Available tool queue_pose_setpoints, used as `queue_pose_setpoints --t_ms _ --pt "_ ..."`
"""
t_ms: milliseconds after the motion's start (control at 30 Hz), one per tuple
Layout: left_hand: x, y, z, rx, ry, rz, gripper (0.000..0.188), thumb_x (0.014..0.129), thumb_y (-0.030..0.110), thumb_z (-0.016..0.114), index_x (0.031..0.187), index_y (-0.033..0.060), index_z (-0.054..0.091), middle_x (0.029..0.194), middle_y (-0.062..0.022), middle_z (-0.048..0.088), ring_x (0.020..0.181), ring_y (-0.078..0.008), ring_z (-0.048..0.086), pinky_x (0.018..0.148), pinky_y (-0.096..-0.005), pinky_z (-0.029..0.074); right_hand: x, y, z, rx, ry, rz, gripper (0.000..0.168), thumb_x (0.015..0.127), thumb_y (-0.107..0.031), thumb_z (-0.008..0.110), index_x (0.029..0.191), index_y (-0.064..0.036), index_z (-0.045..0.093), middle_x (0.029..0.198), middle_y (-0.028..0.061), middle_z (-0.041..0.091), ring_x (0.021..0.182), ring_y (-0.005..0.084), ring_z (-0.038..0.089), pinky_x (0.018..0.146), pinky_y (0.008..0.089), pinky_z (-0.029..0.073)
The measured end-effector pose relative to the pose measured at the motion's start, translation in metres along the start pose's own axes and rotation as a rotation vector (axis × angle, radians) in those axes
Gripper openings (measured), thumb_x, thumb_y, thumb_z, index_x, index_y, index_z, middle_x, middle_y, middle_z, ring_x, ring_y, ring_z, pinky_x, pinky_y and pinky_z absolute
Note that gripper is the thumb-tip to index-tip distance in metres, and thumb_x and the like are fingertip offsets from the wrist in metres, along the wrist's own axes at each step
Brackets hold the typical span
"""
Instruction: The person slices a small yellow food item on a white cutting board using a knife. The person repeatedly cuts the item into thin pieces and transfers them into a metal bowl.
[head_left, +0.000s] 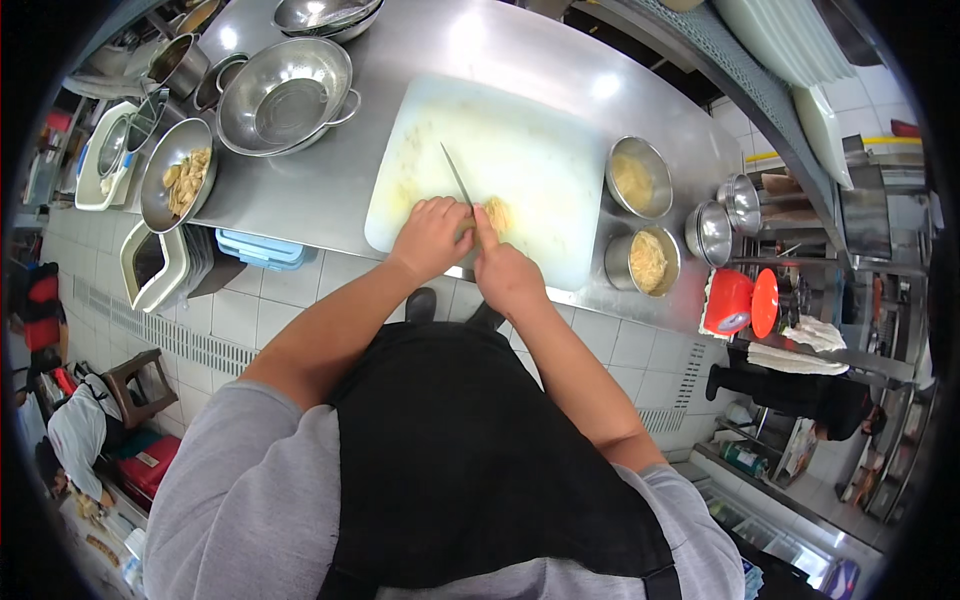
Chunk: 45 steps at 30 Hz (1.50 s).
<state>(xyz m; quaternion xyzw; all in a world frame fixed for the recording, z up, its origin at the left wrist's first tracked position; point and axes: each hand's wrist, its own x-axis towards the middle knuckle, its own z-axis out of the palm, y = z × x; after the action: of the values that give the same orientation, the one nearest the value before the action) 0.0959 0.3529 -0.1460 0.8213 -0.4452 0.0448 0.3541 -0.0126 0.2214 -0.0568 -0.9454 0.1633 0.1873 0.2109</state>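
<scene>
A white cutting board (525, 157) lies on the steel worktop before me. My right hand (504, 274) grips a kitchen knife (454, 169), index finger laid along it, the blade pointing away over the board. Close at its left, my left hand (431, 236) rests with bent fingers on a pale yellowish piece, probably peeled ginger, mostly hidden by the fingers. Finely cut pale shreds (496, 215) lie just right of the blade. Right of the board, one steel container (619, 262) holds similar shreds, and a steel bowl (663, 176) holds a finer pale yellow food.
A steel bowl of pale pieces (154, 191) stands at the worktop's left edge, beside a large steel colander (330, 75). Stacked small bowls (709, 234) and a red kitchen scale (729, 300) are at the right. Other people work at far left and far right.
</scene>
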Motion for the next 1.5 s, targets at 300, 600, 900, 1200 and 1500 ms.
queue_pose_setpoints --t_ms 300,600,900,1200,1500 --pt "0.0 -0.003 0.0 -0.044 0.009 0.0 0.029 0.085 0.016 0.078 0.109 0.0088 0.063 0.104 -0.0118 0.064 0.105 -0.0337 0.063 0.097 -0.0459 0.048 0.004 0.003 -0.002 0.0 0.02 -0.016 0.076 0.102 -0.021 0.054 0.171 -0.022 0.021 0.096 0.0239 0.074 0.087 0.0432 0.073 0.081 0.0553 0.058" --pt "0.002 -0.003 0.0 -0.048 0.077 0.044 0.026 0.087 0.02 0.076 0.105 0.0076 0.063 0.103 -0.0123 0.063 0.103 -0.0327 0.063 0.096 -0.0455 0.048 0.006 0.007 -0.008 -0.015 -0.007 -0.018 0.078 0.102 -0.021 0.053 0.172 -0.023 0.018 0.093 0.0228 0.074 0.085 0.0409 0.073 0.078 0.0541 0.057" --pt "0.0 -0.007 0.001 -0.03 0.054 0.044 0.026 0.086 0.02 0.077 0.106 0.0069 0.065 0.104 -0.0125 0.063 0.106 -0.0325 0.063 0.097 -0.0451 0.049 0.004 0.0 -0.013 -0.006 -0.041 0.012 0.076 0.103 -0.021 0.052 0.172 -0.022 0.019 0.093 0.0229 0.074 0.086 0.0411 0.073 0.079 0.0532 0.057" --pt "-0.003 -0.005 0.0 -0.045 0.029 0.027 0.027 0.085 0.019 0.077 0.105 0.0067 0.064 0.105 -0.0127 0.063 0.106 -0.0328 0.063 0.096 -0.0456 0.049 -0.002 -0.004 -0.017 0.036 -0.062 0.026 0.074 0.104 -0.021 0.051 0.171 -0.022 0.02 0.095 0.024 0.074 0.085 0.0429 0.072 0.079 0.0549 0.057" --pt "-0.003 -0.007 0.0 -0.059 0.031 0.039 0.028 0.084 0.014 0.08 0.102 0.0091 0.06 0.102 -0.0112 0.061 0.105 -0.0338 0.062 0.094 -0.0465 0.048 -0.001 0.002 -0.008 0.04 -0.025 0.002 0.072 0.105 -0.022 0.048 0.171 -0.022 0.02 0.091 0.024 0.074 0.084 0.0425 0.073 0.078 0.0555 0.057"
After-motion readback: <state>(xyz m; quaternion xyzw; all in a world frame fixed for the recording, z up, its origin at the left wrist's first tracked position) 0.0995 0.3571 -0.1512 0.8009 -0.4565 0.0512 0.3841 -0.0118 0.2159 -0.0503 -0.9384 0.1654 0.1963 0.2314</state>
